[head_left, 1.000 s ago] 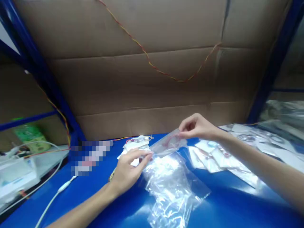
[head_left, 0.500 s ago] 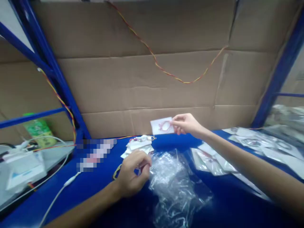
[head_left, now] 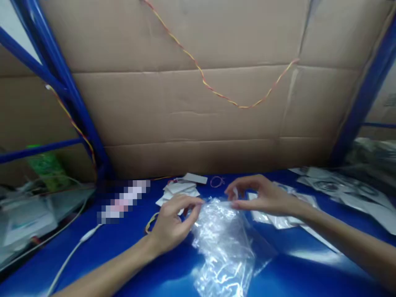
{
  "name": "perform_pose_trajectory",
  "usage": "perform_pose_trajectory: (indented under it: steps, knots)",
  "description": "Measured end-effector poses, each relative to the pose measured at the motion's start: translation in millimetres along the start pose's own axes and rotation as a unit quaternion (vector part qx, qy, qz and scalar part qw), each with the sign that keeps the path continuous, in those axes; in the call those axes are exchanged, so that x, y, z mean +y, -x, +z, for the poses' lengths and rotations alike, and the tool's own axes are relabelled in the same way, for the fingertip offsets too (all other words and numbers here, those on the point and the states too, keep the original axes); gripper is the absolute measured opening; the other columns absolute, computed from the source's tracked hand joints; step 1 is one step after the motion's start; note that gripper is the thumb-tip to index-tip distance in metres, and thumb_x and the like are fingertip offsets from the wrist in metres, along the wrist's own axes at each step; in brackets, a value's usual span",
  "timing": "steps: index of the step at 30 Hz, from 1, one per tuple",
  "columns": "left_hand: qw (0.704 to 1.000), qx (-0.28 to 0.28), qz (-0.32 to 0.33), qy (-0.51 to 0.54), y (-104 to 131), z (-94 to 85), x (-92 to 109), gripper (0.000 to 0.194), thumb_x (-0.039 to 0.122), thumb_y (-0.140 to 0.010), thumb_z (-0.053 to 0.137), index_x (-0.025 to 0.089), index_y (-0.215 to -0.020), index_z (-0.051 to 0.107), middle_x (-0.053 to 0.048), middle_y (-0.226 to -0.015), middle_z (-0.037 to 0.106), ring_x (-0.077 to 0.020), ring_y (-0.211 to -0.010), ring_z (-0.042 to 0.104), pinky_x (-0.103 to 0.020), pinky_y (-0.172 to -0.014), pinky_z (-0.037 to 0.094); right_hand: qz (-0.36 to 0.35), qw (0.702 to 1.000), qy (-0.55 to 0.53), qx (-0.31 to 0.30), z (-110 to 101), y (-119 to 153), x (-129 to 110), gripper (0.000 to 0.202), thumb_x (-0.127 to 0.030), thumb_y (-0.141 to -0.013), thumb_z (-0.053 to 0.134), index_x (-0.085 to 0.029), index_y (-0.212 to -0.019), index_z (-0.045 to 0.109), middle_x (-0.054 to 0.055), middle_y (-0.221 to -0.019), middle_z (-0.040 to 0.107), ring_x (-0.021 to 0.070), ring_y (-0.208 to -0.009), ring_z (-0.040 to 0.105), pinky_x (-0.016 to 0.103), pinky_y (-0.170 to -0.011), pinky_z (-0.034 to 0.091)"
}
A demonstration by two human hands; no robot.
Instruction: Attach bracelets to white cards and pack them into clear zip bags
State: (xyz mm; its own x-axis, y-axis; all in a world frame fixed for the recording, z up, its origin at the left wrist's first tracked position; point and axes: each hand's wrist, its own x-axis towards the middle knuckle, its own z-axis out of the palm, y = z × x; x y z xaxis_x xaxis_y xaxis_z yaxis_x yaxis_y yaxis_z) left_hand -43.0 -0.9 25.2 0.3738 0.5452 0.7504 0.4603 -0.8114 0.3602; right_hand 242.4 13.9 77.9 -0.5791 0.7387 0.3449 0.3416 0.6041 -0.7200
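Observation:
My left hand (head_left: 177, 222) is closed in a pinch, thumb and forefinger together at the left edge of the clear plastic bags (head_left: 221, 239). These bags lie in a loose, crinkled heap between my hands. Over the heap's upper right corner, my right hand (head_left: 262, 196) has its thumb against the bag film and its fingers curved apart from the thumb. Beyond the hands, a thin pink loop (head_left: 217, 181) lies on the blue table. A white card (head_left: 195, 178) rests against a stack of white cards (head_left: 179, 189) to its left.
Flat clear packets (head_left: 281, 220) lie under and beside my right forearm. More packets with dark rings (head_left: 328, 185) spread at the far right. A white cable (head_left: 77, 249) crosses the left side. Cardboard (head_left: 198, 107) walls the back, between blue posts (head_left: 74, 103).
My right hand has let go of the white card and come down nearer to the bags. The pink loop now lies on the table. My left hand has shifted slightly.

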Motion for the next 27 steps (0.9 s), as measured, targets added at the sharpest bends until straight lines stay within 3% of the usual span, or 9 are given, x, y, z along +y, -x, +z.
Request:
perform_pose_trajectory:
  steps: [3, 6, 7, 9, 11, 16, 19, 23, 27]
  knots:
    - [0.991, 0.0, 0.121, -0.062, 0, -3.6, -3, 0.027, 0.008, -0.092, 0.063, 0.022, -0.111, 0.073, -0.003, -0.094, 0.077, -0.0176, -0.083, 0.067, -0.033, -0.079, 0.051, -0.08, 0.996, 0.042, 0.0, -1, 15, -3, 0.028, -0.042, -0.081, 0.083, -0.018, -0.095, 0.079, 0.01, -0.101, 0.078, 0.0242, -0.095, 0.072, 0.036, -0.089, 0.054]
    - [0.966, -0.04, 0.21, -0.146, -1, -9.2, -5, 0.04, 0.003, -0.087, 0.06, 0.024, -0.12, 0.071, -0.004, -0.097, 0.076, -0.0199, -0.084, 0.064, -0.036, -0.077, 0.049, -0.084, 0.996, 0.036, -0.021, -19, 19, 6, 0.043, -0.047, -0.066, 0.093, -0.021, -0.098, 0.078, 0.011, -0.118, 0.075, 0.029, -0.114, 0.068, 0.041, -0.101, 0.051]
    - [0.958, -0.057, 0.229, -0.162, -1, -10.7, -5, 0.042, 0.004, -0.085, 0.06, 0.023, -0.12, 0.071, -0.005, -0.098, 0.075, -0.021, -0.084, 0.063, -0.037, -0.076, 0.049, -0.076, 0.996, 0.042, -0.006, -27, 18, 11, 0.046, -0.049, -0.066, 0.092, -0.021, -0.099, 0.078, 0.011, -0.12, 0.075, 0.0297, -0.116, 0.067, 0.041, -0.102, 0.05]
    - [0.949, -0.096, 0.252, -0.164, -1, -12.1, -4, 0.045, 0.01, -0.079, 0.06, 0.023, -0.12, 0.071, -0.007, -0.102, 0.075, -0.0241, -0.086, 0.063, -0.04, -0.076, 0.051, -0.049, 0.993, 0.09, 0.058, -40, 14, 26, 0.032, -0.049, -0.083, 0.08, -0.02, -0.096, 0.078, 0.011, -0.115, 0.076, 0.0283, -0.111, 0.069, 0.04, -0.099, 0.051]
    - [0.948, -0.128, 0.252, -0.145, 1, -11.6, -3, 0.05, 0.016, -0.072, 0.058, 0.024, -0.119, 0.071, -0.009, -0.11, 0.073, -0.0273, -0.089, 0.062, -0.044, -0.076, 0.052, -0.041, 0.981, 0.169, 0.082, -46, 7, 44, 0.028, -0.046, -0.095, 0.066, -0.02, -0.096, 0.079, 0.01, -0.11, 0.077, 0.0268, -0.104, 0.071, 0.039, -0.095, 0.053]
    - [0.951, -0.16, 0.242, -0.105, 8, -7.1, -7, 0.056, 0.024, -0.065, 0.056, 0.026, -0.119, 0.069, -0.01, -0.132, 0.066, -0.0319, -0.104, 0.061, -0.05, -0.087, 0.053, -0.041, 0.932, 0.358, -0.044, -27, -23, 79, 0.034, -0.03, -0.103, 0.052, -0.021, -0.13, 0.07, 0.012, -0.135, 0.068, 0.0259, -0.117, 0.067, 0.037, -0.101, 0.051]
    - [0.952, -0.165, 0.237, -0.103, 9, -6.7, -9, 0.052, 0.026, -0.07, 0.054, 0.025, -0.12, 0.068, -0.011, -0.13, 0.067, -0.0309, -0.103, 0.062, -0.048, -0.086, 0.054, -0.012, 0.903, 0.421, -0.085, -10, -46, 88, 0.038, -0.026, -0.102, 0.054, -0.018, -0.136, 0.067, 0.016, -0.132, 0.069, 0.0279, -0.116, 0.068, 0.035, -0.098, 0.052]
    - [0.955, -0.139, 0.242, -0.1, 7, -7.3, -11, 0.043, 0.026, -0.081, 0.05, 0.022, -0.119, 0.069, -0.012, -0.121, 0.069, -0.0289, -0.097, 0.064, -0.045, -0.081, 0.055, 0.014, 0.885, 0.449, -0.121, -2, -71, 89, 0.025, -0.016, -0.094, 0.059, -0.015, -0.105, 0.08, 0.016, -0.104, 0.079, 0.0278, -0.095, 0.074, 0.032, -0.086, 0.053]
    - [0.958, -0.129, 0.233, -0.107, 7, -6.5, -13, 0.038, 0.024, -0.087, 0.049, 0.023, -0.12, 0.069, -0.011, -0.12, 0.07, -0.0275, -0.098, 0.066, -0.044, -0.083, 0.056, 0.017, 0.886, 0.445, -0.128, -1, -84, 84, 0.02, -0.023, -0.086, 0.068, -0.015, -0.101, 0.08, 0.014, -0.099, 0.08, 0.0261, -0.087, 0.074, 0.03, -0.079, 0.051]
